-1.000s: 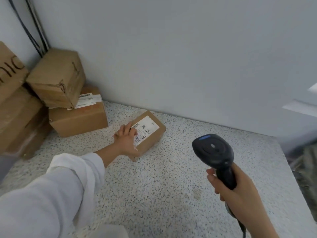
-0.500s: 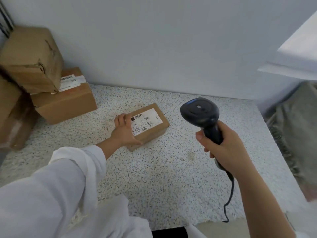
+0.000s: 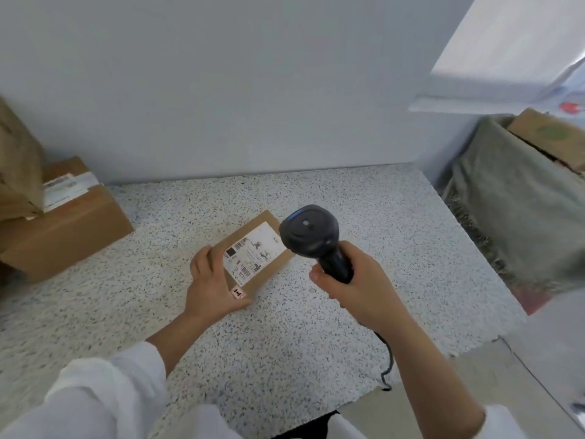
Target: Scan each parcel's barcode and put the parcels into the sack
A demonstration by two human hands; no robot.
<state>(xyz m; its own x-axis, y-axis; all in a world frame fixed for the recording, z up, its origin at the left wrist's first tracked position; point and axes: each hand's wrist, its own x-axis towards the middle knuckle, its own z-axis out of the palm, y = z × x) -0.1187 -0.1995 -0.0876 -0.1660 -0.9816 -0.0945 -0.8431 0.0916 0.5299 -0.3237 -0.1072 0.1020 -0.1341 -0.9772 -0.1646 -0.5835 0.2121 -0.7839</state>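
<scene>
On speckled counter (image 3: 221,359), head view: small parcel (image 3: 272,274) lies flat, label (image 3: 253,251) up. Left hand (image 3: 212,286) grips its near-left end, thumb along the near edge, as 0.5 s ago. Right hand (image 3: 357,289), wrapped round the scanner (image 3: 311,236) handle, has brought the head over the label's right end. Barcodes visible; print unreadable. Sack (image 3: 506,217) stands right of the counter.

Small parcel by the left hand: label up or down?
Up. The small parcel lies flat on the counter, white label facing the camera; left hand grips its edge.
</scene>
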